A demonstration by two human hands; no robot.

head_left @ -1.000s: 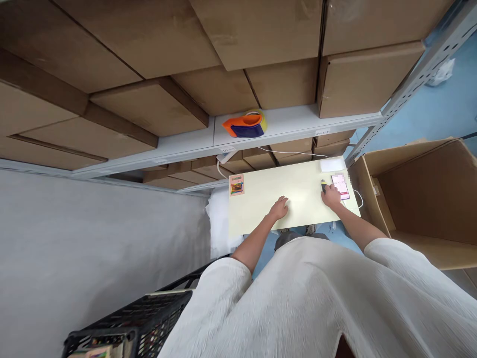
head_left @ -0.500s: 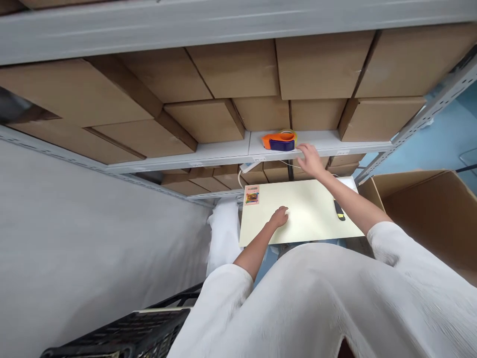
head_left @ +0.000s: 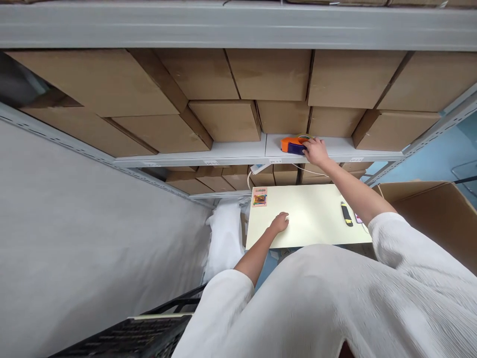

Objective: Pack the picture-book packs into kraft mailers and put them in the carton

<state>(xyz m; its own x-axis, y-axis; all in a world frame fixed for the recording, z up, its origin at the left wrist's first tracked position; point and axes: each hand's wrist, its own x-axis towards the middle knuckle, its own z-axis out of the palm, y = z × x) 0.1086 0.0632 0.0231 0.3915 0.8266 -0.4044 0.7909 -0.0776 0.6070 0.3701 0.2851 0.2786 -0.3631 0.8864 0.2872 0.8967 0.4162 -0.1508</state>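
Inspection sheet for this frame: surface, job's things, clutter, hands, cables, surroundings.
Surface: pale yellow table, mostly bare.
Job's things: orange and blue tape dispenser on the grey shelf.
Clutter: black and yellow utility knife; colourful card at the table's far left corner.
Hands: right hand on the dispenser, grip unclear; left hand resting on the table.
Cables: white cable under the shelf.
Surroundings: cardboard boxes on racking; open carton at right; black crate.
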